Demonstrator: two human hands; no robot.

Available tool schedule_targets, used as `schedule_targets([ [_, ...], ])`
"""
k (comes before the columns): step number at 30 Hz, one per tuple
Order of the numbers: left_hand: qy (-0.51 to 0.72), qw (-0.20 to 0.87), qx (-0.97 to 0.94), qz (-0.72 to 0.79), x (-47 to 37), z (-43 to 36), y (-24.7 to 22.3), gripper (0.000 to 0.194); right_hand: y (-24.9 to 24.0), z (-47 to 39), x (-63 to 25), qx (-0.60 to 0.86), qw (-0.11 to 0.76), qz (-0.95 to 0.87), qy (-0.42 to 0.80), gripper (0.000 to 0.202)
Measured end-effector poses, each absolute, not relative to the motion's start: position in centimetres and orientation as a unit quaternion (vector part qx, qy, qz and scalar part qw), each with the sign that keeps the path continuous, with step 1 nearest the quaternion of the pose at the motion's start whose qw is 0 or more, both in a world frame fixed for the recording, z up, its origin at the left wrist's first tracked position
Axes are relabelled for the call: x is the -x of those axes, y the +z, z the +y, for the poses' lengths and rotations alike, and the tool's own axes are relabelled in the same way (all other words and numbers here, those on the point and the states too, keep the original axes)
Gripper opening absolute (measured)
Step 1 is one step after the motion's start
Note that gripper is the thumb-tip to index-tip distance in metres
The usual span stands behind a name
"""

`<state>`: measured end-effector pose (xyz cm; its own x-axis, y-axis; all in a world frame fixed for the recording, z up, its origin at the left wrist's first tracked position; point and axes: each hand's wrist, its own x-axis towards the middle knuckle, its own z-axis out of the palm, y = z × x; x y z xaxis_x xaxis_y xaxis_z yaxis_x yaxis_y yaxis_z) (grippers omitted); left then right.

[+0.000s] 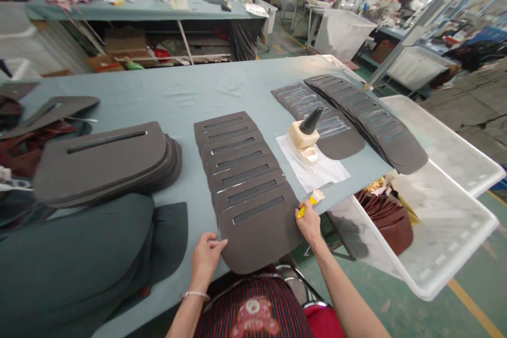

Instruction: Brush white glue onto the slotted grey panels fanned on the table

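Note:
Several dark grey rounded panels (257, 237), each with a long slot, lie overlapped like shingles in front of me. My left hand (206, 257) has its fingers and thumb closed at the left edge of the nearest panel. In my right hand (309, 224) is a small glue brush (312, 202) with a yellow handle and pale, coated bristles, while the fingers rest at that panel's right edge. Beyond the brush, a cream glue bottle (303, 134) with a black cone nozzle stands on a white sheet (332, 171).
Two more fanned rows of slotted panels (368, 116) lie at the right. A thick panel stack (106, 163) and dark green fabric pieces (79, 259) occupy the left. White plastic bins (447, 243) stand beside the table's right edge, one holding brown pieces (390, 227).

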<state>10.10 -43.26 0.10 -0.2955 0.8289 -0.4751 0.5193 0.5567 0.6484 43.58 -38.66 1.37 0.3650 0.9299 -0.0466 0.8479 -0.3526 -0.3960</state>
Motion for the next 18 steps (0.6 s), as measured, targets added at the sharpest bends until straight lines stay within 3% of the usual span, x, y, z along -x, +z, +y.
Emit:
schedule_targets([
  [18, 0.203, 0.388, -0.416, 0.797, -10.6, -43.0, 1.3, 0.032, 1.5, -38.3, -43.3, 0.828, 0.103, -0.537, 0.126, 0.014],
])
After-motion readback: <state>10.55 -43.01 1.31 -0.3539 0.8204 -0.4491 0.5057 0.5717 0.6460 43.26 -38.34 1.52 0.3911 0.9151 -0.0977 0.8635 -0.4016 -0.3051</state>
